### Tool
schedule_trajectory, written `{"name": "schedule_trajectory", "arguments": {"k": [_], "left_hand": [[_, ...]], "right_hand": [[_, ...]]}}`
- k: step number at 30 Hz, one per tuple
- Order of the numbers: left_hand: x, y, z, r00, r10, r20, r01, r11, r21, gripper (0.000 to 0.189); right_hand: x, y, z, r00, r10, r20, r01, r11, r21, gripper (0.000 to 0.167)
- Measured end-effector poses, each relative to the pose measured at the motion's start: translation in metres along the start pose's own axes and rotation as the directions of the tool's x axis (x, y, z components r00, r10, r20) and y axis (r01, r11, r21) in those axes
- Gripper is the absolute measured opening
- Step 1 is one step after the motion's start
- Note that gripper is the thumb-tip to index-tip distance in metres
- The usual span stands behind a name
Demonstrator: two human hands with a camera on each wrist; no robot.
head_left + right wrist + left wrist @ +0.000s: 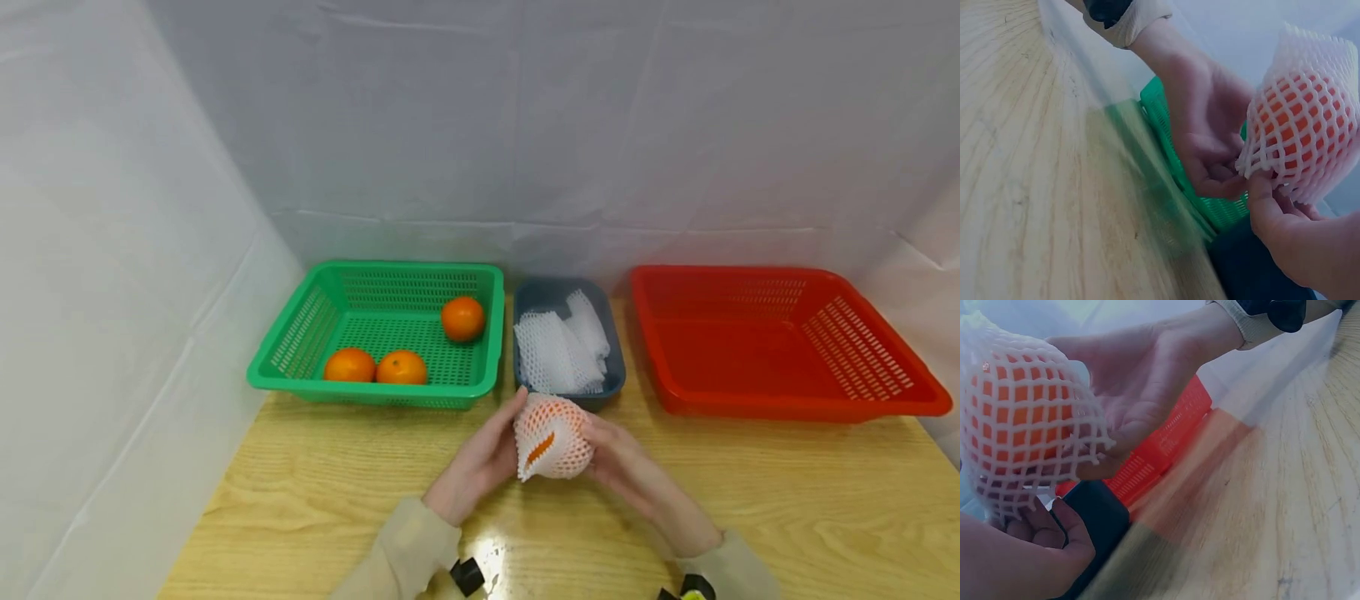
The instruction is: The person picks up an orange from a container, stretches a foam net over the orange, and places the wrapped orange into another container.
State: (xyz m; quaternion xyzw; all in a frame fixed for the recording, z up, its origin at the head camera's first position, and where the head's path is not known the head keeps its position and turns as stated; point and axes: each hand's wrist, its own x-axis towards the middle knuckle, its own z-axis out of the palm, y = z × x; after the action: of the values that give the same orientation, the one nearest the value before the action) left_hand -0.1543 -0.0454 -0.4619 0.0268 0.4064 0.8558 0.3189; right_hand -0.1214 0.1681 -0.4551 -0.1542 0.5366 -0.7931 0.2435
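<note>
An orange in a white foam fruit net [553, 437] is held between both hands over the near side of the table. My left hand [487, 454] grips the net's left side, with its fingers curled at the open edge. On the other side, my right hand [626, 471] pinches the mesh rim between thumb and fingers [1263, 200]. Orange peel shows through the mesh and through a slit in the net facing me. In the left wrist view the net [1029, 419] hangs loose beyond the fruit at its lower edge.
A green basket [375, 392] at the left holds three bare oranges [462, 319]. Behind the hands stands a dark blue bin [617, 371] with white foam nets [562, 354] in it. A red basket [795, 408] sits at the right on the wooden table [300, 500].
</note>
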Motion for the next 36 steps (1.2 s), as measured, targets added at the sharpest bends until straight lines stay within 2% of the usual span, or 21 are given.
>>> {"name": "schedule_trajectory", "arguments": {"k": [5, 10, 12, 14, 16, 20, 22, 23, 27, 29, 33, 36], "left_hand": [[0.001, 0.000, 0.004, 0.999, 0.032, 0.014, -0.033, 0.996, 0.083, 0.026], [0.001, -0.002, 0.008, 0.999, 0.037, -0.003, -0.035, 0.982, 0.185, 0.029], [0.000, -0.003, 0.011, 0.999, 0.033, -0.006, -0.032, 0.983, 0.183, 0.031], [-0.001, -0.003, 0.015, 1.000, 0.013, -0.011, -0.011, 0.988, 0.152, 0.036], [-0.002, -0.002, 0.018, 1.000, -0.017, -0.011, 0.018, 0.993, 0.120, 0.049], [-0.002, -0.002, 0.019, 0.997, -0.071, -0.011, 0.072, 0.991, 0.113, 0.071], [-0.001, -0.003, 0.019, 0.997, -0.076, -0.005, 0.076, 0.992, 0.103, 0.076], [-0.001, -0.003, 0.019, 0.997, -0.079, -0.007, 0.079, 0.993, 0.086, 0.077], [0.001, -0.006, 0.020, 0.995, -0.098, 0.002, 0.098, 0.995, 0.030, 0.083], [0.002, -0.008, 0.020, 0.995, -0.098, -0.002, 0.098, 0.995, 0.022, 0.084], [0.002, -0.009, 0.021, 0.996, -0.078, -0.039, 0.078, 0.997, 0.012, 0.082], [0.002, -0.010, 0.023, 0.995, -0.072, -0.069, 0.070, 0.997, -0.031, 0.083]], "right_hand": [[0.000, 0.003, 0.000, 0.999, 0.012, 0.041, -0.012, 1.000, 0.006, 0.068], [-0.002, 0.006, -0.001, 0.994, -0.043, 0.100, 0.039, 0.999, 0.038, 0.061], [-0.002, 0.006, -0.001, 0.994, -0.055, 0.089, 0.050, 0.997, 0.053, 0.060], [-0.002, 0.006, 0.000, 0.997, -0.070, 0.040, 0.067, 0.995, 0.073, 0.057], [-0.001, 0.006, 0.000, 0.996, -0.081, -0.026, 0.083, 0.994, 0.076, 0.055], [0.000, 0.004, 0.003, 0.983, -0.072, -0.168, 0.079, 0.996, 0.036, 0.059], [0.002, 0.003, 0.005, 0.967, -0.057, -0.249, 0.064, 0.998, 0.018, 0.061], [0.002, 0.002, 0.007, 0.952, -0.048, -0.303, 0.057, 0.998, 0.021, 0.057], [0.005, -0.001, 0.008, 0.887, -0.035, -0.461, 0.063, 0.997, 0.047, 0.026], [0.005, -0.002, 0.007, 0.875, -0.021, -0.483, 0.054, 0.997, 0.055, 0.022], [0.003, -0.003, 0.005, 0.892, -0.007, -0.451, 0.028, 0.999, 0.039, 0.023], [0.003, -0.003, 0.004, 0.906, -0.024, -0.423, 0.044, 0.998, 0.038, 0.019]]}}
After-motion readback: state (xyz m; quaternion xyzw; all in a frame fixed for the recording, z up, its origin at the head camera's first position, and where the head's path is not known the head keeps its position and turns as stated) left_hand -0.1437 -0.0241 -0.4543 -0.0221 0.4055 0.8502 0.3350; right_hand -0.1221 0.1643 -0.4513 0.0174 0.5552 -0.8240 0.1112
